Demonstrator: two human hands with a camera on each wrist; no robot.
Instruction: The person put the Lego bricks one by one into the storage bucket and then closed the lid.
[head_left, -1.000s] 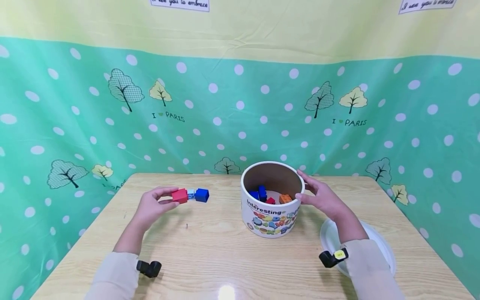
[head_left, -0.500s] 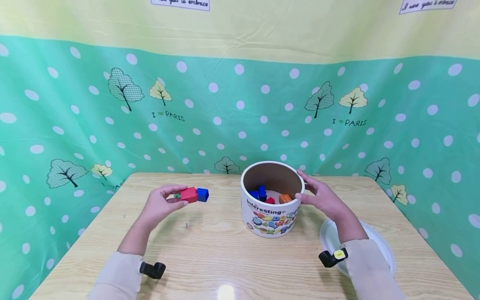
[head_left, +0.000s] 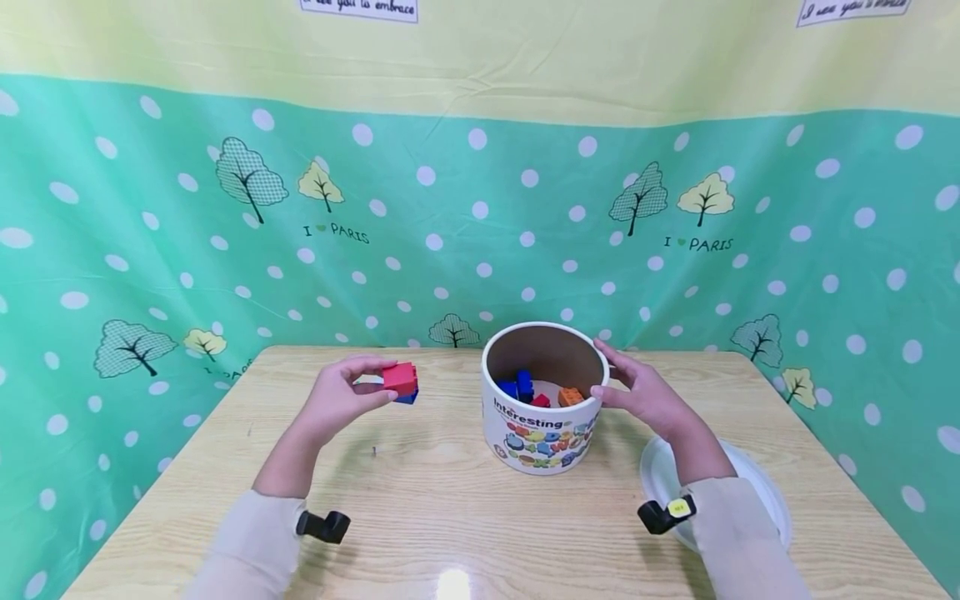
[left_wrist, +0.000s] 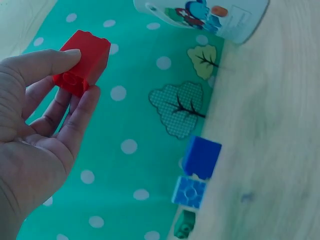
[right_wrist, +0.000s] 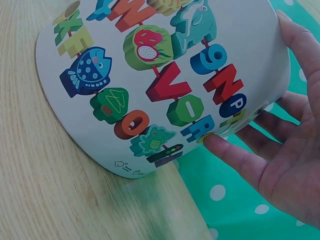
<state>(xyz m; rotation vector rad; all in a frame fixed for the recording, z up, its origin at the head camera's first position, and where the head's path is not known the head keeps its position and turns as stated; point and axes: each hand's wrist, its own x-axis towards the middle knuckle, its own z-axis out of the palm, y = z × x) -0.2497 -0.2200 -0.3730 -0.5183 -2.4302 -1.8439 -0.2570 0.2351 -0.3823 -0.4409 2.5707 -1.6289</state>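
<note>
Standing over this wooden table [head_left: 450,521], I see the person's left hand [head_left: 339,402] pinching a red block [head_left: 401,379] between thumb and fingertips. From the head camera the red block covers much of a blue block [head_left: 407,399], but the left wrist view shows the two well apart. There, a light blue block [left_wrist: 189,191] sits just beside the blue one, and a small green block [left_wrist: 184,225] comes after it, all three in a row. Over on the other side, the right hand [head_left: 639,396] holds a white tub [head_left: 543,429], thumb and fingers spread and curved round its outer wall near the rim. The tub stands upright, with "Interesting" printed on its front above colourful letters and animals. Looking down into it, I can make out a raised blue brick [head_left: 524,387], a red brick [head_left: 540,402] and an orange brick [head_left: 570,397]. A round white lid [head_left: 660,469] lies on the tabletop under the right forearm, partly hidden by the pale sleeve [head_left: 738,542]. Behind everything hangs a green and yellow cloth [head_left: 480,240] patterned with pale dots, trees and "I PARIS" lettering.
</note>
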